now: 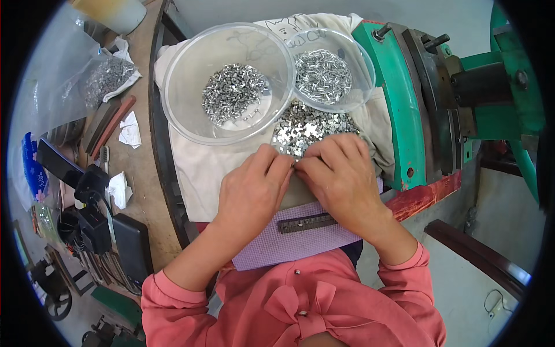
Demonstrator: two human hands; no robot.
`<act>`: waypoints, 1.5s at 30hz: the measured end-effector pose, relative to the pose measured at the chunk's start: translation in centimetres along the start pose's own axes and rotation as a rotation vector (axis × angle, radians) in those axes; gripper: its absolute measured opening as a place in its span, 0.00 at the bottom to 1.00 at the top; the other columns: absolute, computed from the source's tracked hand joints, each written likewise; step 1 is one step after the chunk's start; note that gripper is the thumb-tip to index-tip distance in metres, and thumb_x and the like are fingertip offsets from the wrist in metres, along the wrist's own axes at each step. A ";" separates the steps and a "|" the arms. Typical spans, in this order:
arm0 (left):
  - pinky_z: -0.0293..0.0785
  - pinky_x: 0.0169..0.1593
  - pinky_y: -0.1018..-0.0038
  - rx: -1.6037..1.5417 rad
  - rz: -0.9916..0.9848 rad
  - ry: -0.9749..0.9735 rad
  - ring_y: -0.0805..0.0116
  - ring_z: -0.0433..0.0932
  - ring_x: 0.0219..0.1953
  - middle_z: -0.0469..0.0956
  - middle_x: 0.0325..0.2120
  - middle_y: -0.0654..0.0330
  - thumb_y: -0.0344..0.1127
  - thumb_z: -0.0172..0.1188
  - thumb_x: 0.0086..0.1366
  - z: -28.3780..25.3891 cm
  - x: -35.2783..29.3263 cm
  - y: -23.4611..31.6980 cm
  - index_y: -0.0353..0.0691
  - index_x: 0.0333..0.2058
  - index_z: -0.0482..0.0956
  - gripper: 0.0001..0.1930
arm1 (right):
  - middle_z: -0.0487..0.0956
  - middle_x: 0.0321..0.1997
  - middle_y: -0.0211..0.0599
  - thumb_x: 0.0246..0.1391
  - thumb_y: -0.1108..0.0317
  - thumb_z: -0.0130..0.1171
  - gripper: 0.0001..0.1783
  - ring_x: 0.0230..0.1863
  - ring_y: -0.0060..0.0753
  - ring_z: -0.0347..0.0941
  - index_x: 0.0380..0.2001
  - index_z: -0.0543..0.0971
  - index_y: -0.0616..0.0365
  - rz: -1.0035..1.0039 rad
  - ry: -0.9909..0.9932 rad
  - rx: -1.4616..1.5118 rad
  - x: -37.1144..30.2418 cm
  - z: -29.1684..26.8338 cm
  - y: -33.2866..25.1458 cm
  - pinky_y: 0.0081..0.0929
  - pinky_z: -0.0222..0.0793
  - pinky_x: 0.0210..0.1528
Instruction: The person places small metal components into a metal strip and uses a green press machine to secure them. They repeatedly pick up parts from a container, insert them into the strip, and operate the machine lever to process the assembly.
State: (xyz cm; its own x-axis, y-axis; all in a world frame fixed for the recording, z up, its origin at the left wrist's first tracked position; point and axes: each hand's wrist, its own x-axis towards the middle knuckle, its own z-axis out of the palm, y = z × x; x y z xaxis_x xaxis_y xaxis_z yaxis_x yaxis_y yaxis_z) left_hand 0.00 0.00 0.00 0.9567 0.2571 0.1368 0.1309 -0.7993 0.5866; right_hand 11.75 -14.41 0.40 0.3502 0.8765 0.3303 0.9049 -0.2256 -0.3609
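Note:
My left hand [253,186] and my right hand [342,176] meet at the near edge of a heap of small, flat, shiny metal pieces [312,126]. The thumbs and fingers of both are pinched together, fingertips almost touching. What they hold between them is too small and hidden to make out. Beyond my left hand stands a large clear plastic tub [180,107] with many short metal pieces [234,89] in it. A smaller clear bowl [363,65] beside it holds slim silvery metal pins [324,78]. Nearer me, a dark slotted metal strip [306,223] lies on a purple textured mat [260,250].
A green machine with a heavy metal block [399,110] borders the work surface on the right. Pale cloth [193,173] lies under the tubs. To the left, a wooden bench [151,199] carries a black case [132,246], crumpled paper [119,191] and a plastic bag of metal bits [107,78].

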 end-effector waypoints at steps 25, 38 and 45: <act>0.73 0.33 0.66 -0.116 -0.024 0.101 0.58 0.77 0.31 0.76 0.30 0.56 0.20 0.70 0.48 -1.0 -3.7 0.0 0.37 0.30 0.80 0.11 | 0.76 0.34 0.25 0.44 0.67 0.71 0.07 0.43 0.32 0.73 0.28 0.82 0.49 0.108 -0.154 0.142 -4.0 -4.5 -2.1 0.42 0.57 0.61; 0.68 0.38 0.65 -0.194 0.016 0.041 0.58 0.75 0.35 0.77 0.32 0.60 0.22 0.72 0.45 0.4 -7.2 2.6 0.41 0.32 0.79 0.15 | 0.72 0.33 0.32 0.40 0.67 0.72 0.11 0.38 0.35 0.71 0.25 0.79 0.55 0.075 0.001 -0.057 1.3 0.2 -1.0 0.38 0.63 0.51; 0.68 0.39 0.65 -0.253 -0.029 0.037 0.58 0.75 0.36 0.77 0.33 0.59 0.24 0.73 0.47 0.3 -7.3 2.1 0.41 0.34 0.79 0.15 | 0.73 0.33 0.31 0.41 0.71 0.70 0.09 0.38 0.35 0.71 0.26 0.79 0.54 0.096 0.010 0.057 1.0 0.2 -1.0 0.38 0.62 0.52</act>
State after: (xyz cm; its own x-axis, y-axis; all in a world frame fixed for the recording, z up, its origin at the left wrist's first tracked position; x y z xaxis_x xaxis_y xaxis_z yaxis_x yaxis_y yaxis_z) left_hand -6.60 -3.73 -0.02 0.9426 0.3013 0.1436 0.0842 -0.6309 0.7713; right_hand 11.19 -13.24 0.94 0.4373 0.8475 0.3009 0.8520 -0.2833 -0.4403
